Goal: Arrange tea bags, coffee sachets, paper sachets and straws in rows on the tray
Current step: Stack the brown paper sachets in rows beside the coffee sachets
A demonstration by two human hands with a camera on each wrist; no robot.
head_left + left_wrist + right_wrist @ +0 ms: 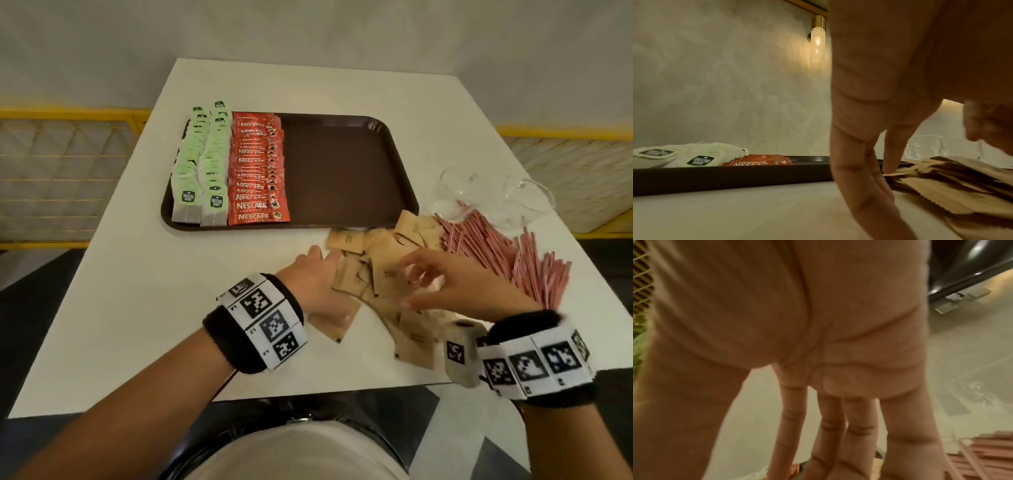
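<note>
On the left part of the brown tray point(342, 164), two rows of green tea bags point(202, 164) already stand in overlapping files, and just beside them to the right runs a row of red coffee sachets point(258, 171); the right half of the tray is bare. In front of the tray, on the white desk point(137, 274), the left hand point(315, 277) lies low at the left edge of a loose heap of brown paper sachets point(376, 274), its fingers straight and pointing down against the desk and the heap's edge, as the left wrist view shows, holding nothing that I can see. To its right, the right hand point(455, 284) hovers over the middle of the heap with fingers spread and blurred; whether any fingertip pinches a sachet cannot be told. Further right lies a fan of pink straws point(496, 253), touching the heap's right edge, and behind them two clear glasses point(496, 195) lie tipped on the desk. The step in hand looks like gathering the paper sachets into a stack for the next row. The sachets are thin, light and lie at all angles, so squeezing the heap from both sides could buckle some or slide them off the near desk edge, which is close. A sweep of the right hand might drag straws into the pile or nudge a glass into rolling. Setting the stack down carelessly could also knock the neat coffee row askew.
</note>
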